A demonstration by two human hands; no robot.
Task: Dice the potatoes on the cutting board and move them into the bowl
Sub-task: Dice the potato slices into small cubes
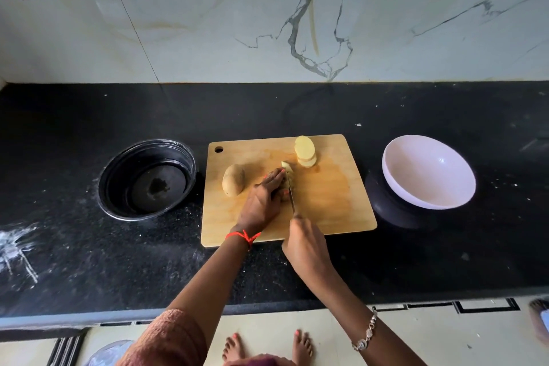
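A wooden cutting board (pixel 332 199) lies on the black counter. On its left part lies a whole unpeeled potato (pixel 233 180). Several pale potato slices (pixel 305 151) lean in a stack at the board's far edge. My left hand (pixel 264 199) holds down a potato piece (pixel 287 171) at the board's middle, fingers curled over it. My right hand (pixel 306 246) grips the handle of a knife (pixel 291 196), whose blade stands in the piece just right of my left fingertips. A white bowl (pixel 427 171), with nothing in it, sits right of the board.
A black round pan (pixel 147 179) with a little liquid in it sits left of the board. The white bowl leans on a dark round object (pixel 392 208). A marble wall rises behind the counter. White powder marks the counter's left front.
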